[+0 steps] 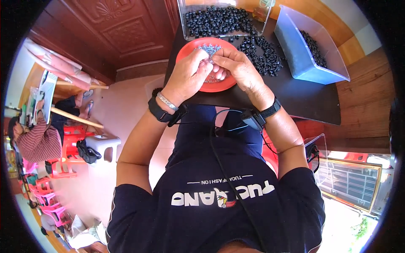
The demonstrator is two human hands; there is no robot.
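Note:
Over a round orange-red dish (219, 87), my left hand (190, 75) and my right hand (242, 69) meet with fingertips pinched together. Whatever sits between them is tiny and mostly covered by the fingers, so I cannot make it out. The dish holds many small shiny silvery pieces (209, 47), too small to name. Just right of the dish, a loose heap of small black ring-like parts (262, 55) lies on the dark table (312, 99).
Behind the dish stands a clear bin (183, 25) of black parts (217, 21). A translucent bluish bin (297, 52) with more black parts (313, 46) is at the right. Cables run from my wrist bands. Far left, another person (40, 141) sits near red stools (71, 145).

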